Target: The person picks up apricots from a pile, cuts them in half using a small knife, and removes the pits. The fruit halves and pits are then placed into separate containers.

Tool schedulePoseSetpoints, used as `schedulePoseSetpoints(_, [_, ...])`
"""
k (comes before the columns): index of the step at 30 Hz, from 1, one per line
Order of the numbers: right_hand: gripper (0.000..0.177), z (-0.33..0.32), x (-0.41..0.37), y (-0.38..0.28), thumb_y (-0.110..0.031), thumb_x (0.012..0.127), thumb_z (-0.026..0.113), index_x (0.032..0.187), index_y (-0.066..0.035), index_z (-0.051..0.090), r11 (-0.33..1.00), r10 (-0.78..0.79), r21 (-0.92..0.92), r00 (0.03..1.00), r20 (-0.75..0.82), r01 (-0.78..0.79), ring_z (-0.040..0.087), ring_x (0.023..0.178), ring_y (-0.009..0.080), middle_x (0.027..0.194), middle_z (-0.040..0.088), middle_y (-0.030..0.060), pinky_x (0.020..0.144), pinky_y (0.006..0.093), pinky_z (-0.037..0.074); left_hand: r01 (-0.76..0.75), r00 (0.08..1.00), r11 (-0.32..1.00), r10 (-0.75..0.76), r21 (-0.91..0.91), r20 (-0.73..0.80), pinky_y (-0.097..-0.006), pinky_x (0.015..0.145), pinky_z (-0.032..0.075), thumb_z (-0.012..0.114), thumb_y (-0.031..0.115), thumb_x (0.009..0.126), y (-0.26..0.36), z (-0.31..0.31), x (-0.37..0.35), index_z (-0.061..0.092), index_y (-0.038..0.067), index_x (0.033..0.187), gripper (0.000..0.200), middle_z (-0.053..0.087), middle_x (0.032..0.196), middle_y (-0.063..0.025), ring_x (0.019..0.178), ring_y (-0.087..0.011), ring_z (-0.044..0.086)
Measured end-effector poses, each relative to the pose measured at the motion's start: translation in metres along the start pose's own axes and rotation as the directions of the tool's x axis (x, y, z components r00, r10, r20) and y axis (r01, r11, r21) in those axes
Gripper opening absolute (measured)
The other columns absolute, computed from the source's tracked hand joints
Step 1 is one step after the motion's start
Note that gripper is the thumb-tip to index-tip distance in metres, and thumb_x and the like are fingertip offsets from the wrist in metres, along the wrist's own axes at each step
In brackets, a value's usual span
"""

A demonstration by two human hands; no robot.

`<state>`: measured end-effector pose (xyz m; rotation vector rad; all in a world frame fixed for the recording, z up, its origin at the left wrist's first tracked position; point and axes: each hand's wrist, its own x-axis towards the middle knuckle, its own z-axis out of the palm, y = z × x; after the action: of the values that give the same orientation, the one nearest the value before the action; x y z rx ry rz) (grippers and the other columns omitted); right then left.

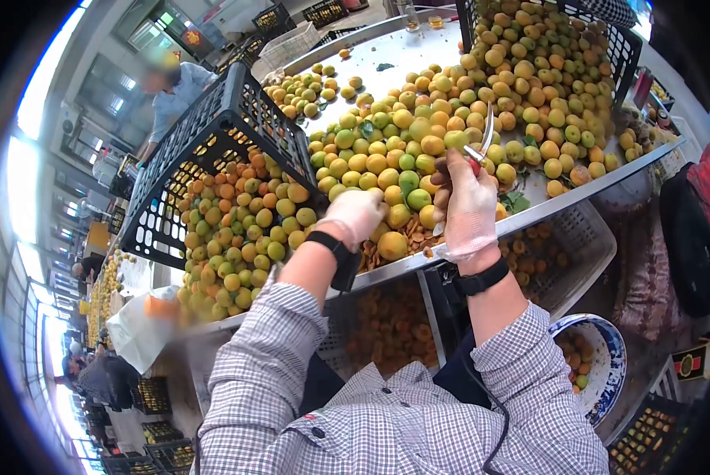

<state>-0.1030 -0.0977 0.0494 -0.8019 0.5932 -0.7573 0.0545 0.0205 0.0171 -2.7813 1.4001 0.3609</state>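
My right hand (467, 194), in a thin clear glove, is closed round pruning shears (487, 131) with a red handle and a curved metal blade pointing up and away. Its fingers hover over the apricots (387, 158) heaped on the metal table. My left hand (356, 214), gloved too, is closed with its fingers curled down at the near edge of the heap. What it holds, if anything, is hidden behind the fingers. Between my hands lie a yellow apricot (392, 245) and a patch of brown apricot pieces (425, 237) by the table's rim.
A black crate (228, 111) tipped on its side spills apricots at the left. Another black crate (626, 59) spills them at the far right. Below the table sit a pale plastic crate (600, 245) and a blue-and-white basin (615, 356). A person (177, 91) stands beyond the left crate.
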Motion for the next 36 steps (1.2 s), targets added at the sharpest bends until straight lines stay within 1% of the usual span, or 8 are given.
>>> schedulePoseSetpoints(12, [0.03,-0.001,0.004,0.007,-0.031,0.096,0.061,0.091,-0.001,0.063,0.999,0.038,-0.016,0.999,-0.011,-0.039,0.044,0.044,0.0073,0.071,0.059,0.003,0.036,0.0234,0.033,-0.055,0.912,0.989,-0.006,0.138,0.409,-0.0407,0.084,0.054,0.059,0.03,0.085,0.003,-0.018,0.014,0.067,0.003,0.113,0.039,0.071,0.103,-0.0208,0.098,-0.0338,0.069])
schedulePoseSetpoints(18, [0.032,0.0,0.0,0.0,-0.032,0.095,0.063,0.094,0.0,0.062,0.997,0.073,-0.005,0.997,0.003,-0.073,0.049,0.047,0.0078,0.075,0.058,0.0029,0.037,0.0225,0.038,-0.07,0.987,0.991,0.085,-0.116,0.136,-0.0391,0.086,0.053,0.064,0.026,0.083,-0.009,-0.007,-0.002,0.065,0.003,0.118,0.042,0.07,0.104,-0.0213,0.098,-0.0338,0.068])
schedulePoseSetpoints(21, [0.032,-0.001,0.0,-0.005,-0.031,0.095,0.063,0.094,0.001,0.062,0.998,0.066,-0.011,0.998,-0.004,-0.066,0.049,0.047,0.0079,0.076,0.059,0.0037,0.036,0.0224,0.038,-0.1,0.995,0.724,0.052,-0.682,-0.09,-0.0352,0.086,0.054,0.062,0.017,0.092,-0.033,0.004,-0.016,0.055,-0.002,0.133,0.046,0.069,0.107,-0.0174,0.099,-0.0259,0.067])
schedulePoseSetpoints(23, [0.031,0.0,-0.001,-0.006,-0.032,0.095,0.062,0.092,-0.001,0.063,0.998,0.06,-0.008,0.998,-0.005,-0.06,0.047,0.046,0.0072,0.074,0.059,0.0031,0.036,0.0223,0.036,-0.059,0.998,0.364,0.008,-0.929,-0.06,-0.0342,0.088,0.055,0.06,0.013,0.095,-0.034,-0.001,-0.028,0.05,-0.003,0.138,0.047,0.065,0.115,-0.0157,0.102,-0.0229,0.065])
schedulePoseSetpoints(25, [0.031,0.002,-0.002,-0.007,-0.032,0.096,0.061,0.09,-0.002,0.063,0.998,0.057,-0.018,0.998,0.005,-0.057,0.045,0.045,0.0063,0.072,0.059,0.0024,0.036,0.0217,0.035,0.044,0.998,-0.081,0.042,-0.996,0.041,-0.0372,0.092,0.054,0.056,0.013,0.098,-0.027,-0.014,-0.049,0.042,-0.001,0.144,0.051,0.059,0.125,-0.0166,0.108,-0.0249,0.063])
schedulePoseSetpoints(26, [0.031,0.003,-0.002,-0.006,-0.032,0.096,0.061,0.09,-0.002,0.063,0.998,0.059,-0.018,0.998,0.004,-0.059,0.045,0.045,0.0063,0.072,0.059,0.0024,0.036,0.0217,0.035,0.046,0.998,-0.081,0.041,-0.996,0.043,-0.0372,0.092,0.054,0.056,0.013,0.098,-0.024,-0.014,-0.055,0.042,-0.001,0.144,0.051,0.059,0.125,-0.0166,0.108,-0.0249,0.063])
schedulePoseSetpoints(28, [0.031,0.006,-0.003,-0.002,-0.032,0.096,0.061,0.091,-0.001,0.064,0.997,0.063,-0.037,0.998,0.011,-0.063,0.046,0.045,0.0065,0.072,0.059,0.0029,0.036,0.0218,0.036,0.022,0.991,-0.45,0.129,-0.893,-0.041,-0.0384,0.095,0.053,0.055,0.012,0.098,-0.016,-0.012,-0.065,0.038,-0.002,0.145,0.052,0.057,0.127,-0.017,0.111,-0.0261,0.061])
schedulePoseSetpoints(36, [0.029,0.011,-0.008,0.004,-0.031,0.095,0.063,0.093,-0.002,0.061,0.989,0.103,-0.115,0.992,0.073,-0.094,0.048,0.048,0.0078,0.074,0.059,0.0036,0.039,0.0234,0.039,-0.154,0.988,-0.425,-0.051,-0.892,-0.147,-0.0355,0.097,0.048,0.063,0.019,0.097,0.004,-0.003,-0.069,0.041,-0.001,0.137,0.049,0.056,0.122,-0.0129,0.112,-0.024,0.058])
